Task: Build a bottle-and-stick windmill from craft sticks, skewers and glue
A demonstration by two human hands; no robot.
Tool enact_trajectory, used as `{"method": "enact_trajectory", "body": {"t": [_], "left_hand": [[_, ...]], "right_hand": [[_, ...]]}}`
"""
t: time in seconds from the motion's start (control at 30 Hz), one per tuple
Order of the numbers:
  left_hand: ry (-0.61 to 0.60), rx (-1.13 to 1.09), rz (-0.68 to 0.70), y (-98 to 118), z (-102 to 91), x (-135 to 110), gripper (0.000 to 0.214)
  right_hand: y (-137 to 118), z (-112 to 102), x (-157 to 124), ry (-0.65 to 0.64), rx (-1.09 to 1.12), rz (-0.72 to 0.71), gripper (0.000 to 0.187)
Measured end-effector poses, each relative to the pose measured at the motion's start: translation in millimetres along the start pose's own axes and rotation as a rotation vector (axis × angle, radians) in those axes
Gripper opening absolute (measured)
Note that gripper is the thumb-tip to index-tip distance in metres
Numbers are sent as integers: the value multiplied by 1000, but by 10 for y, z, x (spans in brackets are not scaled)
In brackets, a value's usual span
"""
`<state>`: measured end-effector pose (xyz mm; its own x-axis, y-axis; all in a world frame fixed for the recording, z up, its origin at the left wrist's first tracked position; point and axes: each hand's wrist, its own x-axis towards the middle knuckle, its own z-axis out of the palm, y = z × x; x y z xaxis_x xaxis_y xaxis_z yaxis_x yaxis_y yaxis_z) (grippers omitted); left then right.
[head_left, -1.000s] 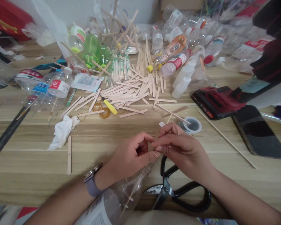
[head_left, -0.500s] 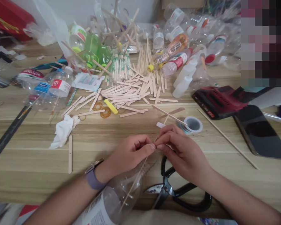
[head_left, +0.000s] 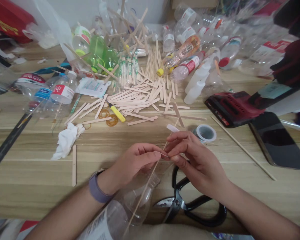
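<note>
A bamboo skewer [head_left: 144, 196] runs diagonally from a clear plastic bottle [head_left: 140, 203], which lies tilted at the table's front edge, up between my hands. My left hand [head_left: 140, 160] is closed, pinching a thin pale strand beside the skewer. The strand's other end is pinched by my right hand [head_left: 192, 155], and it looks like a thin rubber band or thread. Near the skewer's upper end sit a small white piece [head_left: 172, 128] and a wooden craft stick [head_left: 178, 114]. Black-handled scissors [head_left: 178, 202] lie below my right hand.
Loose craft sticks [head_left: 132, 100] pile up ahead, with a yellow-handled tool [head_left: 117, 113] and rubber bands [head_left: 111, 120]. A tape roll [head_left: 206, 133], phone [head_left: 280, 140] and red-black power tool [head_left: 233, 106] are on the right. Several plastic bottles [head_left: 190, 63] crowd the back. A crumpled tissue [head_left: 66, 141] lies left.
My fingertips have drawn slightly apart, with the strand showing between them. The craft stick at the skewer's top has swung round, and more of the skewer shows above my hands.
</note>
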<state>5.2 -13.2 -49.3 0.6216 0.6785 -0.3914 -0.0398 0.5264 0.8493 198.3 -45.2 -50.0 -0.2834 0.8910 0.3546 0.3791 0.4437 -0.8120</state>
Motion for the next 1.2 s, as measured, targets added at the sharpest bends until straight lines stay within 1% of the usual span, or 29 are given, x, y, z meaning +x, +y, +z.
{"method": "enact_trajectory", "body": {"t": [0.13,0.37,0.53,0.67,0.73,0.77,0.87,0.93,1.03,1.2], "left_hand": [[11,-52,-60,-14,0,-3,16],[15,-156,-94,-62,14,15,28],[26,-107,-130,-24,29,10,30],[23,-89,-93,-32,12,12,24],[30,21,-39,-30,-3,3,18],[43,130,-4,-24,-8,-6,14],[119,582,142,0,-5,-48,3],[163,833,252,8,7,-73,5],[208,1059,381,3,18,-89,9],[276,1345,541,-7,9,-83,13]], "right_hand": [[-5,15,-19,4,-29,-71,15],[28,68,-63,-4,-125,-199,23],[59,80,-74,-8,-113,-236,23],[84,61,-73,-24,-110,-245,23],[94,49,-64,-50,-138,-224,25],[96,45,-56,-62,-160,-203,26],[89,49,-22,-88,-206,-130,29],[77,62,-2,-112,-207,-107,27],[60,81,10,-121,-201,-98,25],[64,90,2,-74,-189,-58,26]]}}
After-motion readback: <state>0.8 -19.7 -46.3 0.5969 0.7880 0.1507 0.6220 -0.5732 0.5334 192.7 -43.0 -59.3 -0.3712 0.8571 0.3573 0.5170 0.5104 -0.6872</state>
